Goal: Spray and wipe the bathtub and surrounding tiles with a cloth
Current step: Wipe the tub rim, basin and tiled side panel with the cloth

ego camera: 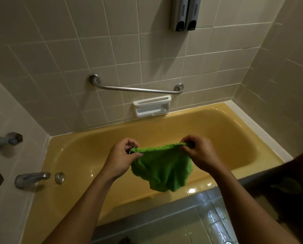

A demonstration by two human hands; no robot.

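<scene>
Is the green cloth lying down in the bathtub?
No, the left hand and right hand hold the green cloth up above the bathtub.

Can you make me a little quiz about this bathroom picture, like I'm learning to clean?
1. True or false: the left hand and the right hand each pinch the top edge of the fluffy green cloth.
2. What is fixed to the wall just above the white plastic soap dish? A) curved metal grab bar B) round mirror C) wooden shelf
3. Fill in: the glossy bathtub is coloured ____.
Key: 1 true; 2 A; 3 yellow.
</scene>
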